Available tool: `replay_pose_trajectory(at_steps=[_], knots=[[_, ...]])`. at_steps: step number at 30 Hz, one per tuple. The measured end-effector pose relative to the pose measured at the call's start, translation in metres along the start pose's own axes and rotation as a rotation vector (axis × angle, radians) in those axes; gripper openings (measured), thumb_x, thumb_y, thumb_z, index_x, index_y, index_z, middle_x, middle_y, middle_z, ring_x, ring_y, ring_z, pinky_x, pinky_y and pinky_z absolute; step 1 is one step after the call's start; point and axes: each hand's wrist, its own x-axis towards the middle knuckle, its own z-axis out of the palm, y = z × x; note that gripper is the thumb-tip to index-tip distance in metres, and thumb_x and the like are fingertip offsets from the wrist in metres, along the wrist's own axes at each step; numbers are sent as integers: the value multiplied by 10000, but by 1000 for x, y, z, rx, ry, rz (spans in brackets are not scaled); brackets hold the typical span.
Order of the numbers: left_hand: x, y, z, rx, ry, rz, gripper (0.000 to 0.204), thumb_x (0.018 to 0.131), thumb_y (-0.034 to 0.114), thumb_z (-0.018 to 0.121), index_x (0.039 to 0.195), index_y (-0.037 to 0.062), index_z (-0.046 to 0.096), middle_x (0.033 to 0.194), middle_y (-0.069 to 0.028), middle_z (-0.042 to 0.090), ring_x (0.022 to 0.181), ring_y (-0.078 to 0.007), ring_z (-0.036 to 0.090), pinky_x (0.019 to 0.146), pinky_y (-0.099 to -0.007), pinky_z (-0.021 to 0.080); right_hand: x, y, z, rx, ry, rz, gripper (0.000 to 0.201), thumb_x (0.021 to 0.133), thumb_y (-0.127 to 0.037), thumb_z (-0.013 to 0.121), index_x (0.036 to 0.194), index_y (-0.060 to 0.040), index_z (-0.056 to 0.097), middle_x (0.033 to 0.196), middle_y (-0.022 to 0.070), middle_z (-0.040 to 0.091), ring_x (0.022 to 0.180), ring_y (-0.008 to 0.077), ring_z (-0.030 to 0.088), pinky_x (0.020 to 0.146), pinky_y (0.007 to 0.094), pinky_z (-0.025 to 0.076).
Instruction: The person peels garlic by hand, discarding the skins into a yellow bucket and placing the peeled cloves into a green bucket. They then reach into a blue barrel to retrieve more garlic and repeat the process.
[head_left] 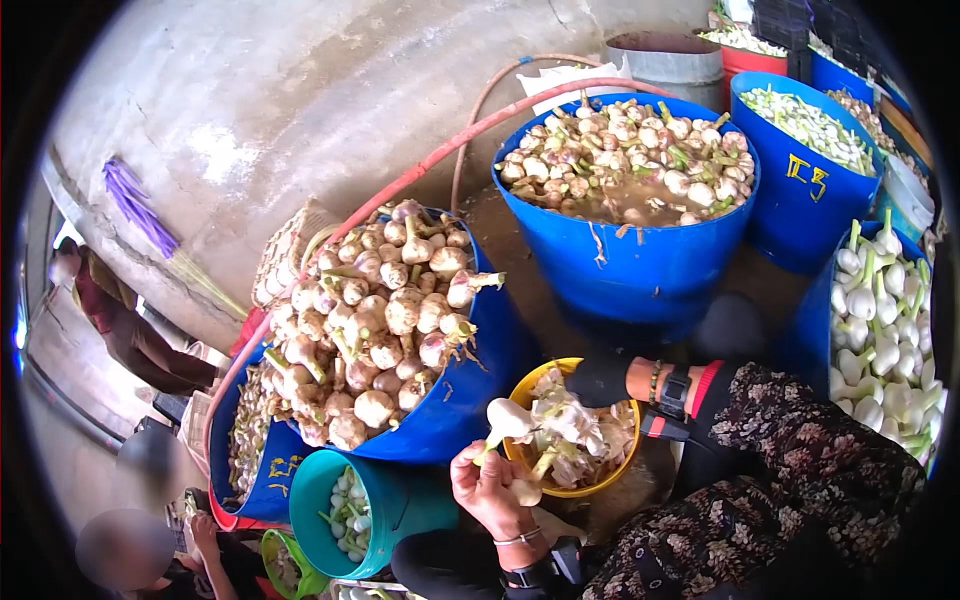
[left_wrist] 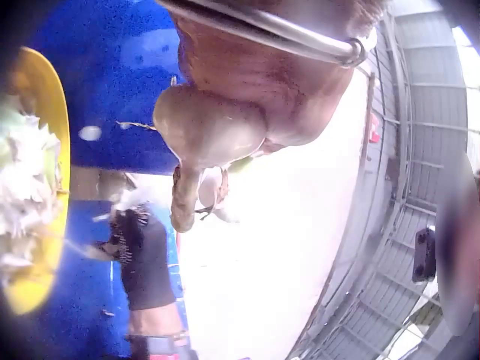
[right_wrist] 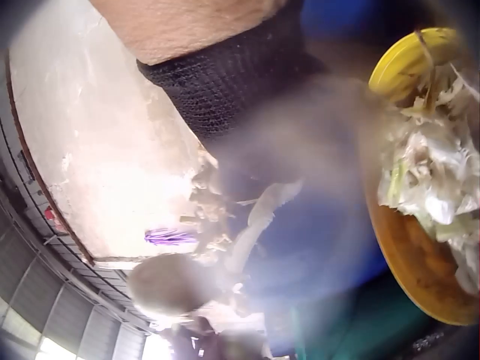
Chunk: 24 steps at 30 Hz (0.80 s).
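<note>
Beside the round yellow bucket [head_left: 585, 491], the bare left hand [head_left: 492, 492], fingers pinching a white stemmed garlic bulb [head_left: 510, 418], should grip lightly against bruising; the black-gloved right hand's [head_left: 597, 381] grasp I cannot tell.

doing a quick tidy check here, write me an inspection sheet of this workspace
Surface: brown floor, mostly hidden by tubs
Job's things: pale garlic bulb; yellow bucket; blue tub heaped with unpeeled garlic
Clutter: loose peelings in the yellow bucket
Grippers: left hand holds the bulb by its stem, second bulb against it; dark-covered right hand by the bucket's rim, fingers unclear
Cables: nothing seen; red hose runs past the tubs
Surroundings: stained wall, purple strands, people at the head view's left
</note>
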Motion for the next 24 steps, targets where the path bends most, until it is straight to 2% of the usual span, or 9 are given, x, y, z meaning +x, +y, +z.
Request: replay_pose_trajectory(at_steps=[4,6,10,12,16,18,20,22,24], knots=[[11,-5,-29,-353,-123,-208,70,918,14,576,983,40,575,623,20,432,467,-48,277,401,-203,303,-21,-20,-30,88,-53,-28,295,779,-193,642,1044,-64,637,881,150,669,826,330,656,723,404,517],[10,-12,-35,-363,-117,-232,63,924,6,558,971,46,572,610,30,395,464,-51,261,398,-205,285,-26,-35,-48,512,464,-217,407,763,-182,700,1134,-61,587,959,143,658,868,322,652,763,392,517],[7,-19,-25,-349,-85,-285,66,911,7,575,967,42,575,611,28,417,474,-68,316,435,-238,384,-43,-82,-79,423,789,-438,489,722,-131,757,1149,-22,546,979,146,631,919,339,635,776,401,516],[2,-22,-16,-323,12,-323,55,912,14,578,952,52,584,613,36,417,473,-67,310,438,-231,367,-43,-91,-79,432,704,-337,474,738,-146,744,1149,-23,543,977,151,629,914,349,636,773,395,518],[-5,-31,-11,-391,-73,-358,59,913,0,566,919,55,586,585,34,366,478,-61,292,426,-225,308,-28,-82,-78,538,813,-365,450,743,-166,728,1136,-7,578,963,152,648,890,341,641,791,411,510],[-5,-33,-14,-400,-107,-354,45,915,2,564,912,45,579,628,-10,464,476,-60,303,427,-218,326,-20,-68,-71,615,685,-192,358,769,-95,658,1116,-38,588,950,158,664,862,341,654,766,396,520],[-4,-28,-15,-380,-19,-351,32,918,8,562,906,36,571,740,-76,576,474,-57,316,432,-210,347,-13,-52,-54,618,773,-147,344,748,-78,625,1090,-40,620,963,165,671,890,328,657,770,384,521],[-2,-25,-27,-395,-26,-325,26,920,20,564,899,34,566,853,-125,625,472,-55,323,435,-206,357,-12,-37,-65,365,168,-25,441,747,-116,627,1183,-60,593,998,173,667,891,325,662,774,387,522],[-1,-14,-36,-397,1,-320,79,941,40,541,863,32,528,835,-121,591,469,-50,304,426,-197,324,-19,-36,-43,221,152,-122,535,754,-157,620,1278,-84,543,1016,179,658,893,320,660,767,407,521]])
